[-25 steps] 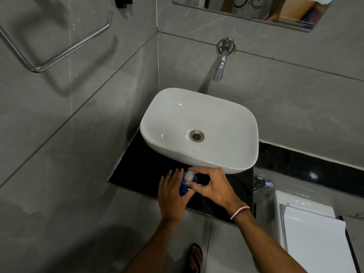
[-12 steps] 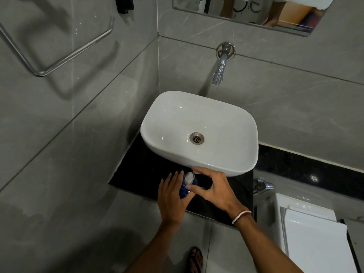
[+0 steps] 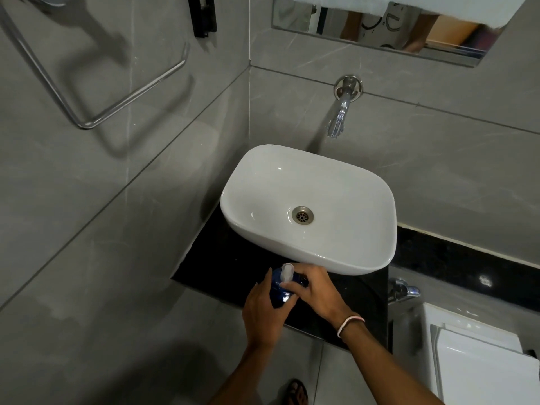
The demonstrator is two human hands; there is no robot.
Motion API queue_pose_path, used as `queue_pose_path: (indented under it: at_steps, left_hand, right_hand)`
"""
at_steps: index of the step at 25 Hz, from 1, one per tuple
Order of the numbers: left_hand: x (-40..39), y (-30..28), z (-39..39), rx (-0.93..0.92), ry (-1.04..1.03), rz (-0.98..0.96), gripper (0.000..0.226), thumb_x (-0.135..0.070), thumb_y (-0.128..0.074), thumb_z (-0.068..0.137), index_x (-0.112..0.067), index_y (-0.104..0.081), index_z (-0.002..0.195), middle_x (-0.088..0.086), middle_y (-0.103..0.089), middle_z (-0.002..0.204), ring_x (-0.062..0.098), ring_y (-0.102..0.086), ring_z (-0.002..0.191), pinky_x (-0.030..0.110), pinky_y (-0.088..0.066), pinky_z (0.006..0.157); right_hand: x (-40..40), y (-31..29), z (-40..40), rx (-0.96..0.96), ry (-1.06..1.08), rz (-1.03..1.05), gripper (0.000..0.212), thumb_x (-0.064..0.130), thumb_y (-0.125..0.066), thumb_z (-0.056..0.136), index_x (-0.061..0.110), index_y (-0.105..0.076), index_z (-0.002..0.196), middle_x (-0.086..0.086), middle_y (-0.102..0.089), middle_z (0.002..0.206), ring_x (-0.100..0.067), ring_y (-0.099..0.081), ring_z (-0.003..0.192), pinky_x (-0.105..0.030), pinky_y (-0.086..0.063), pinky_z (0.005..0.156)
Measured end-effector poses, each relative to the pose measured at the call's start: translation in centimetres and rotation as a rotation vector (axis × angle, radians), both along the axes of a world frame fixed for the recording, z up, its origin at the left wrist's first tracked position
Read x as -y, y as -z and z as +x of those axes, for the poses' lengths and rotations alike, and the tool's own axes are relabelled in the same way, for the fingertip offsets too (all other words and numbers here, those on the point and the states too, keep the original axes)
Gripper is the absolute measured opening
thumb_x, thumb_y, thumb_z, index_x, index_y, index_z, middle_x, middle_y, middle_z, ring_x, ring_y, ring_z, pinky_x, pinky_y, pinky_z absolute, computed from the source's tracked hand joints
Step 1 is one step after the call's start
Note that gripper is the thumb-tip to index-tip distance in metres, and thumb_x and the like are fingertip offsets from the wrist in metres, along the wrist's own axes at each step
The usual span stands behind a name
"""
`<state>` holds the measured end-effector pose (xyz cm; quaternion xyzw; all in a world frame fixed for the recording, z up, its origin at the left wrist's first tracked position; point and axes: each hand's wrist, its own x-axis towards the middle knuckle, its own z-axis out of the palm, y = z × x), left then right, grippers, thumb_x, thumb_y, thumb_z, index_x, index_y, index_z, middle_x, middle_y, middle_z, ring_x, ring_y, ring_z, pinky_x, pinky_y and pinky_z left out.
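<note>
Head view, lower centre of the frame. I see the bottle (image 3: 277, 292), blue with a white cap (image 3: 287, 271), over the black counter (image 3: 222, 267), just in front of the white sink (image 3: 350, 260); whether it rests on the counter I cannot tell. My left hand (image 3: 263, 315) grips the bottle's body from the left, fingers and thumb curled round it. My right hand (image 3: 315, 290) reaches in from the right, its thumb and fingers pinching the cap at its base. Wristband (image 3: 350, 323) on the right wrist. Tap (image 3: 339, 118) on the wall above the sink. Towel bar (image 3: 117, 108), upper left. Mirror (image 3: 380, 24), top edge. Cistern (image 3: 479, 361), lower right.
</note>
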<state>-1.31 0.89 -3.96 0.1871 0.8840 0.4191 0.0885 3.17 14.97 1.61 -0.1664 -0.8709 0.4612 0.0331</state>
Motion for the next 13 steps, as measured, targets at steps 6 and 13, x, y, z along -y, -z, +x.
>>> queue_pose_path:
  at_steps: [6, 13]
  left_hand:
    - [2.5, 0.0, -3.7, -0.029, -0.055, -0.002, 0.069, -0.052, -0.078, 0.068, -0.024, -0.060, 0.129, 0.000, -0.073, 0.107, 0.018, -0.067, 0.101, 0.032, -0.055, 0.082]
    - [7.7, -1.6, -11.2, -0.023, -0.064, -0.019, 0.063, -0.053, -0.074, 0.063, -0.039, -0.058, 0.122, -0.005, -0.074, 0.101, 0.016, -0.069, 0.094, 0.027, -0.053, 0.073]
  right_hand:
    - [3.0, 0.1, -3.7, -0.031, 0.036, -0.040, 0.007, 0.032, -0.076, 0.092, 0.026, -0.076, 0.090, 0.004, -0.079, 0.084, -0.008, -0.073, 0.080, -0.033, -0.062, 0.075]
    - [7.7, -0.8, -11.5, -0.064, -0.021, -0.026, 0.011, 0.027, -0.077, 0.090, 0.023, -0.075, 0.080, -0.005, -0.074, 0.072, -0.015, -0.066, 0.065, -0.039, -0.055, 0.066]
